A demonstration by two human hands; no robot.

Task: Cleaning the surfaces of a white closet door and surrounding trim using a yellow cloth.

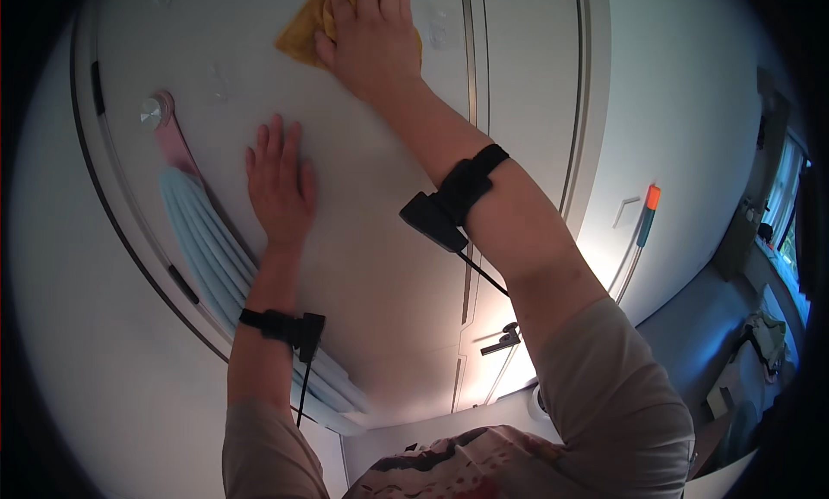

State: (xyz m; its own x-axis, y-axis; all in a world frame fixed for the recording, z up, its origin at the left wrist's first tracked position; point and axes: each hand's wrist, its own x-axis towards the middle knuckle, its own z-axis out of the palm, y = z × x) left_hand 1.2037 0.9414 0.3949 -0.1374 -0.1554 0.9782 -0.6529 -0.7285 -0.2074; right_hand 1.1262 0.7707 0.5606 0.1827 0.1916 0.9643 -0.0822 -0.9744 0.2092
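Note:
My right hand (372,39) presses a yellow cloth (301,36) against the upper part of a white door panel (363,227). The cloth is bunched under the fingers, and one corner sticks out to the left. Lower down and to the left, my left hand (280,182) lies flat on the same panel with nothing in it. Beside that hand a light blue towel (201,233) hangs by a pink strap (178,146) from a round, shiny hook (154,110). Part of the towel passes behind my left forearm.
Clear adhesive hooks (439,29) are stuck on the panel. A black lever handle (502,341) juts out low on the right, near a bright light. On the right-hand wall hangs a pole with an orange-tipped grip (651,201). Farther right are a window (787,240) and piled fabric (767,337).

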